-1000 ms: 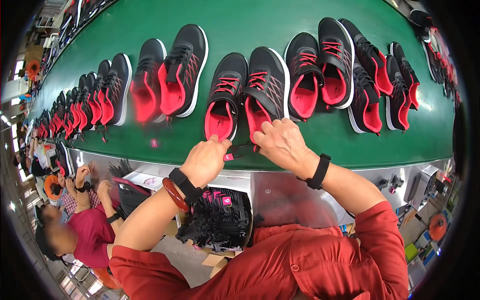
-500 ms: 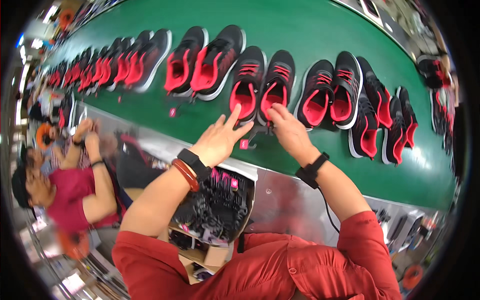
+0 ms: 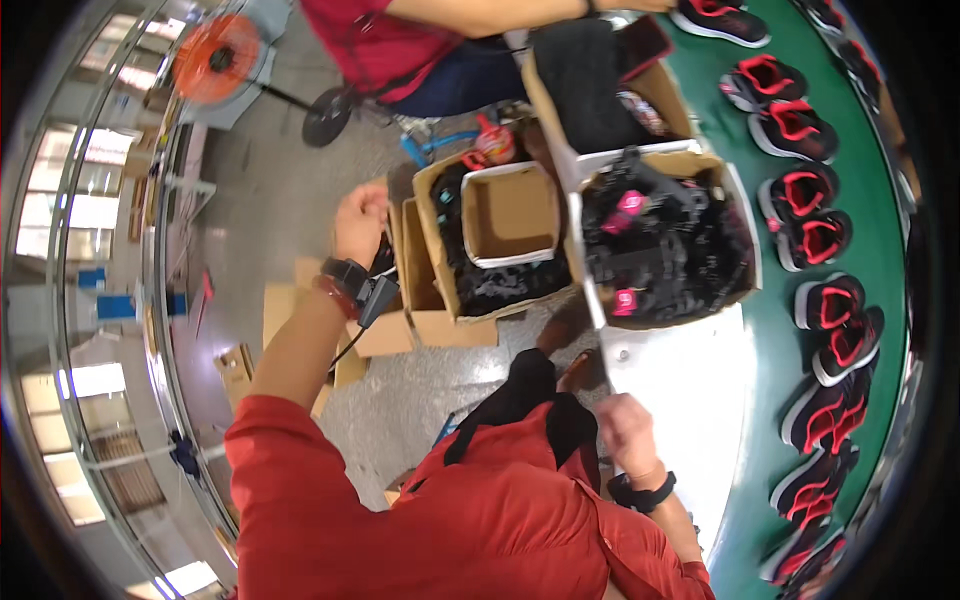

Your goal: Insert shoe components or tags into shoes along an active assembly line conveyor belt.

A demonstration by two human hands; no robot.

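Out to the left, my left hand (image 3: 360,225) is raised beside an open cardboard carton (image 3: 424,258). Its fingers are curled, and a small dark thing (image 3: 383,257) shows just below them; whether they hold it is unclear. My right hand (image 3: 628,432) hovers low over the metal edge (image 3: 680,385) of the work line, fingers bent and smeared by motion. Close ahead of it stands a white-rimmed box (image 3: 745,230) of black hook-like pieces with pink tags (image 3: 626,303). Black-and-red sneakers (image 3: 848,345) lie in pairs on the green belt (image 3: 757,350).
Another carton (image 3: 440,215) holds black pieces and a smaller empty-looking box (image 3: 512,213). Beyond, a box (image 3: 560,90) has dark cloth over it. A co-worker in a dark red shirt (image 3: 370,45) sits at the top. An orange fan (image 3: 217,60) stands at far left.
My view has swung left, from the sneakers to the boxes and floor. Both hands have left the pair of sneakers; the left is now out by the carton, the right low by the metal edge.
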